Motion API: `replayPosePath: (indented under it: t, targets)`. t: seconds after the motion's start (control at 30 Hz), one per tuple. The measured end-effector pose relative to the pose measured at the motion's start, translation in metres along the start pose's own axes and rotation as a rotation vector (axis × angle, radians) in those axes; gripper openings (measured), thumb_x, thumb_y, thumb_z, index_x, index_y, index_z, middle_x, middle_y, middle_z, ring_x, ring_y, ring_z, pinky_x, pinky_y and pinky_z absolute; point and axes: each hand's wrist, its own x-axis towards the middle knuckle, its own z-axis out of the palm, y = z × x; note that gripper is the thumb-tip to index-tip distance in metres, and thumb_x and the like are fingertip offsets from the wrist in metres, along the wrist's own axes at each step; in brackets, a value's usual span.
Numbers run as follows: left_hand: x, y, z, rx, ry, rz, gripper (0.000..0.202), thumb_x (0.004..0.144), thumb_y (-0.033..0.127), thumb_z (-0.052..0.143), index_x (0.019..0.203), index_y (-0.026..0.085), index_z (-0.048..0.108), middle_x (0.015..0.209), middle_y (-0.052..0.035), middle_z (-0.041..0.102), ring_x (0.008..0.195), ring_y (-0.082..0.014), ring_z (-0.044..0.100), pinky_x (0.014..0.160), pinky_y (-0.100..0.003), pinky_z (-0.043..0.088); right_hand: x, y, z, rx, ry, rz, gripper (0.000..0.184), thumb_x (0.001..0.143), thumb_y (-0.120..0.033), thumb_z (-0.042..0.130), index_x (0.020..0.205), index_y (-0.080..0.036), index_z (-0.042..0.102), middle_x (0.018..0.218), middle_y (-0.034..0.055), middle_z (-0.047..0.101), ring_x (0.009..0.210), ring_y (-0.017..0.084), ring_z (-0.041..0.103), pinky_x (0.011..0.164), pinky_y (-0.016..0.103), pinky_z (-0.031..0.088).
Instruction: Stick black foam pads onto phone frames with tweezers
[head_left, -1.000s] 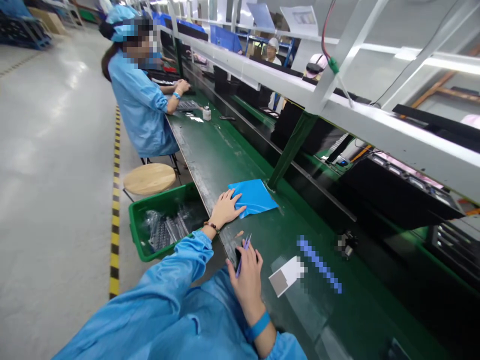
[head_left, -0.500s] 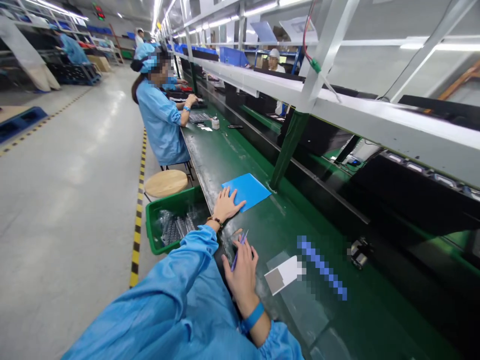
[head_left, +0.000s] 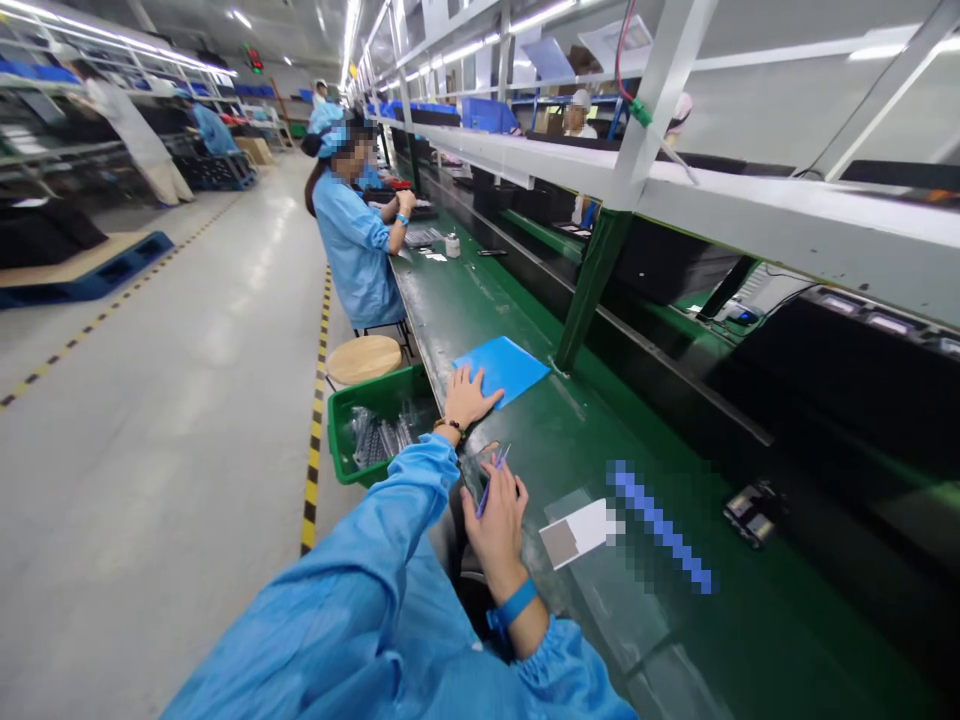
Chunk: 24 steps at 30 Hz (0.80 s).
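My left hand [head_left: 469,398] lies with its fingers spread on the near edge of a flat blue sheet [head_left: 517,368] on the green bench. A beaded bracelet circles that wrist. Closer to me, my right hand [head_left: 498,512] rests at the bench edge, its fingers curled round purple tweezers [head_left: 484,494]. The tweezers' thin tips point away from me. A blue band is on my right wrist. To the right of this hand lies a white and grey card [head_left: 577,534], partly over a clear plastic sheet.
A green bin [head_left: 341,440] with clear plastic trays stands left of the bench, near a wooden stool [head_left: 365,358]. A co-worker [head_left: 356,240] sits farther along. Right of me are a blurred-out blue strip [head_left: 660,525] and a small dark device [head_left: 752,514]. A post [head_left: 596,285] rises from the bench.
My view has turned slightly left, so the scene sits farther right in the picture. Both hands keep their places, the left on the blue sheet and the right with the tweezers.
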Motion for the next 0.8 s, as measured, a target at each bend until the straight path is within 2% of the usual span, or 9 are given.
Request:
replayPosePath:
  t: [0.1, 0.17, 0.37, 0.4, 0.53, 0.6, 0.7, 0.73, 0.8]
  targets:
    - [-0.001, 0.0, -0.005, -0.024, -0.064, 0.12, 0.075, 0.096, 0.076, 0.06, 0.158, 0.032, 0.061, 0.173, -0.0069, 0.047, 0.163, -0.0303, 0.04, 0.139, -0.046, 0.022, 0.0, -0.001, -0.001, 0.004, 0.009, 0.002, 0.041, 0.107, -0.037, 0.055, 0.145, -0.021, 0.058, 0.153, 0.0162, 0.066, 0.15, 0.031, 0.053, 0.126, 0.057, 0.03]
    - [-0.002, 0.001, -0.005, -0.026, -0.062, 0.119, 0.069, 0.099, 0.074, 0.056, 0.156, 0.035, 0.063, 0.172, -0.004, 0.049, 0.162, -0.0277, 0.041, 0.14, -0.045, 0.021, 0.0, -0.003, -0.002, 0.001, 0.012, 0.003, 0.041, 0.107, -0.037, 0.054, 0.145, -0.021, 0.058, 0.153, 0.0161, 0.066, 0.149, 0.031, 0.053, 0.125, 0.056, 0.03]
    - [-0.003, 0.002, -0.003, 0.014, 0.047, -0.093, 0.081, 0.107, 0.068, 0.038, 0.161, 0.01, 0.055, 0.173, -0.0247, 0.041, 0.164, -0.0411, 0.033, 0.138, -0.06, 0.017, 0.0, -0.006, -0.005, -0.006, 0.009, 0.008, 0.04, 0.107, -0.037, 0.052, 0.143, -0.02, 0.06, 0.151, 0.0152, 0.067, 0.149, 0.031, 0.053, 0.125, 0.054, 0.03]
    - [-0.003, 0.001, -0.004, 0.01, 0.033, -0.07, 0.081, 0.106, 0.07, 0.041, 0.16, 0.013, 0.056, 0.173, -0.0225, 0.043, 0.164, -0.04, 0.035, 0.138, -0.059, 0.019, 0.0, -0.007, -0.005, -0.007, 0.004, 0.01, 0.041, 0.107, -0.037, 0.053, 0.144, -0.02, 0.06, 0.152, 0.0155, 0.067, 0.149, 0.031, 0.053, 0.124, 0.053, 0.03]
    - [-0.003, 0.0, -0.011, -0.015, -0.069, 0.114, 0.061, 0.099, 0.075, 0.057, 0.147, 0.039, 0.069, 0.167, 0.0006, 0.056, 0.159, -0.0256, 0.045, 0.138, -0.044, 0.027, 0.003, -0.009, -0.005, -0.013, -0.015, 0.028, 0.041, 0.107, -0.037, 0.053, 0.142, -0.02, 0.062, 0.152, 0.016, 0.067, 0.148, 0.033, 0.053, 0.12, 0.053, 0.035]
    - [-0.004, 0.001, -0.012, -0.003, -0.049, 0.089, 0.061, 0.103, 0.072, 0.053, 0.149, 0.035, 0.068, 0.167, -0.0034, 0.055, 0.159, -0.028, 0.045, 0.139, -0.049, 0.025, 0.004, -0.009, -0.004, -0.009, -0.002, 0.041, 0.041, 0.107, -0.037, 0.054, 0.143, -0.019, 0.062, 0.15, 0.0159, 0.068, 0.149, 0.033, 0.052, 0.119, 0.053, 0.036]
    - [-0.005, 0.003, -0.012, 0.026, 0.024, -0.034, 0.072, 0.107, 0.067, 0.043, 0.157, 0.018, 0.06, 0.17, -0.0208, 0.048, 0.159, -0.0412, 0.041, 0.135, -0.067, 0.022, 0.004, -0.01, -0.003, 0.0, 0.006, 0.042, 0.042, 0.107, -0.037, 0.053, 0.144, -0.019, 0.062, 0.15, 0.0158, 0.068, 0.15, 0.034, 0.051, 0.12, 0.053, 0.035]
    - [-0.004, 0.004, -0.011, 0.028, 0.031, -0.046, 0.074, 0.107, 0.067, 0.043, 0.158, 0.016, 0.059, 0.17, -0.0228, 0.046, 0.159, -0.0434, 0.04, 0.134, -0.069, 0.023, 0.004, -0.01, -0.003, 0.004, 0.002, 0.042, 0.042, 0.107, -0.036, 0.053, 0.144, -0.019, 0.062, 0.151, 0.0155, 0.068, 0.15, 0.034, 0.05, 0.12, 0.053, 0.035]
    - [-0.004, 0.003, -0.012, 0.011, 0.0, 0.011, 0.072, 0.105, 0.068, 0.048, 0.158, 0.021, 0.06, 0.17, -0.0186, 0.048, 0.158, -0.0411, 0.042, 0.134, -0.065, 0.025, 0.004, -0.01, -0.005, 0.012, -0.014, 0.044, 0.041, 0.107, -0.035, 0.054, 0.144, -0.02, 0.062, 0.151, 0.0147, 0.068, 0.151, 0.033, 0.048, 0.12, 0.052, 0.035]
